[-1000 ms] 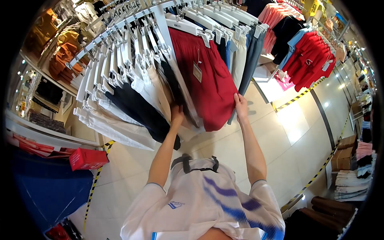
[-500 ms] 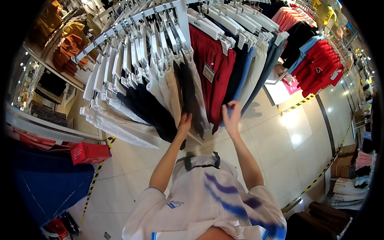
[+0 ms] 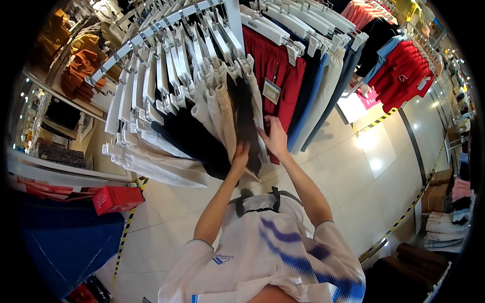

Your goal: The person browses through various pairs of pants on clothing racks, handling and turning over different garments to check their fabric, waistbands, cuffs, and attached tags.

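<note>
Trousers hang by clip hangers from a white rack in front of me. My left hand (image 3: 240,156) is closed at the lower part of dark brown trousers (image 3: 244,108), beside beige trousers (image 3: 222,103); its fingertips are partly hidden in the fabric. My right hand (image 3: 275,137) rests at the edge between light trousers (image 3: 256,101) and red trousers (image 3: 290,93), thumb and fingers apart. A tag (image 3: 271,91) hangs on the red pair. Black trousers (image 3: 194,136) hang left of the beige ones.
Navy, blue, cream and grey trousers (image 3: 331,101) hang to the right. Red shirts (image 3: 401,73) hang farther right. A red box (image 3: 117,199) sits at the left by a blue cover (image 3: 70,242). Yellow-black tape (image 3: 399,226) lines the tiled floor.
My right hand has moved left and up, from beside the navy trousers to between the light and red pairs. My left hand stays at the brown trousers. The view has shifted slightly.
</note>
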`<state>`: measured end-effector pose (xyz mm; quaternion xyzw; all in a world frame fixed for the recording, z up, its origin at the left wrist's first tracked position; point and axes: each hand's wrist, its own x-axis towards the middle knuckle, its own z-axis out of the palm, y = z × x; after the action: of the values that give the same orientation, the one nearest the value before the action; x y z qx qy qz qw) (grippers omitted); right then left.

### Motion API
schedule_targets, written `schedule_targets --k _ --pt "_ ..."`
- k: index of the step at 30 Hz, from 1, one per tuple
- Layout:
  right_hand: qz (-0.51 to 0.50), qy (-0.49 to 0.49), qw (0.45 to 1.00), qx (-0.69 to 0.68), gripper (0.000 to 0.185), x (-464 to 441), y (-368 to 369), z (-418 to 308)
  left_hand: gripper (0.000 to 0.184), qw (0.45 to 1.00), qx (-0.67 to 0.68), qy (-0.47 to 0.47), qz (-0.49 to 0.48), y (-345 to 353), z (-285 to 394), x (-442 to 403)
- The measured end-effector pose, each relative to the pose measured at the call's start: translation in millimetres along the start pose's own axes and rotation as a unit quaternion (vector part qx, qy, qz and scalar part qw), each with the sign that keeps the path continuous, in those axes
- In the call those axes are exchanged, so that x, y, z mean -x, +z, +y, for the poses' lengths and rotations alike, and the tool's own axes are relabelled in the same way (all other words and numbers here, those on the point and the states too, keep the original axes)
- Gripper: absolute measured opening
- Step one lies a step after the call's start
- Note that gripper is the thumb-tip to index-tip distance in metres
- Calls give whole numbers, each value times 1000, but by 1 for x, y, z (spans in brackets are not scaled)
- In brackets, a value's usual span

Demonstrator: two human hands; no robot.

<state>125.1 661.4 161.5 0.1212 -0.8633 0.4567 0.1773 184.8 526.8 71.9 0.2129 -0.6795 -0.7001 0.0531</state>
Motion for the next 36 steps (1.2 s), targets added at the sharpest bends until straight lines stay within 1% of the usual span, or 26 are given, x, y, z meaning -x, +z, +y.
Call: schedule_targets --k 2,3,5,6,7,8,10,11,12,13,14,16,17,18,20,21,22,24,25,27,28,30,31,33,34,36 --pt "-23 15 999 -42 21 -6 3 0 43 999 25 -34 -13 -3 9 4" --pt "-28 -11 999 29 14 -9 7 8 43 999 24 -34 -14 -5 8 1" --pt "-19 -3 1000 19 12 -19 8 23 53 997 11 -65 -43 -13 4 -1" --pt "-10 3 1000 9 11 -20 6 29 53 997 10 -68 -41 -16 8 2" --pt "12 24 999 -27 10 -23 1 32 56 994 38 -94 -49 -18 18 4" --pt "13 44 999 -21 14 -24 -1 44 58 989 65 -117 -57 -18 26 4" --pt "38 56 995 -71 17 -30 -9 58 57 998 -50 37 24 -11 29 8" --pt "37 82 992 -84 20 -32 -12 65 57 988 -133 75 29 -15 33 7" --pt "54 74 989 -120 23 -35 -15 67 57 970 -216 109 36 -20 35 9" --pt "68 78 982 -159 26 -37 -14 72 51 975 -205 76 50 -24 24 2" --pt "84 81 973 -199 30 -40 -12 78 45 979 -166 88 76 -24 13 -2" --pt "70 95 965 -234 32 -50 -8 88 36 981 -98 105 132 -21 15 -2" --pt "58 114 956 -264 35 -51 -5 95 34 980 -109 68 150 -23 15 -2" --pt "53 118 955 -267 35 -54 -5 99 34 979 -113 64 155 -23 22 1" --pt "-39 211 933 -289 39 -62 -12 104 34 972 -122 51 194 -21 29 5" --pt "21 170 925 -339 37 -63 -8 99 34 973 -104 49 198 -28 16 -2" --pt "18 171 924 -341 37 -67 -16 85 34 974 -74 73 203 -32 9 -7" --pt "33 142 938 -314 36 -71 -36 64 31 975 -26 26 218 -38 1 -9" --pt "30 144 937 -318 36 -72 -39 63 31 974 -30 26 223 -39 1 -7" --pt "6 154 931 -331 37 -75 -42 61 30 975 110 34 188 -37 6 -2" --pt "3 152 930 -335 37 -77 -41 64 30 974 110 36 194 -34 11 1" --pt "13 124 942 -312 38 -78 -32 73 32 972 132 3 195 -27 24 10" --pt "10 122 941 -316 38 -77 -27 80 32 971 131 6 200 -24 26 14" --pt "-10 130 949 -287 39 -78 -21 91 31 978 78 32 191 -19 30 22" --pt "-14 125 949 -290 39 -79 -23 91 31 977 80 35 196 -16 39 30" --pt "-74 143 964 -213 40 -79 -27 90 31 988 -95 74 94 -10 52 46"
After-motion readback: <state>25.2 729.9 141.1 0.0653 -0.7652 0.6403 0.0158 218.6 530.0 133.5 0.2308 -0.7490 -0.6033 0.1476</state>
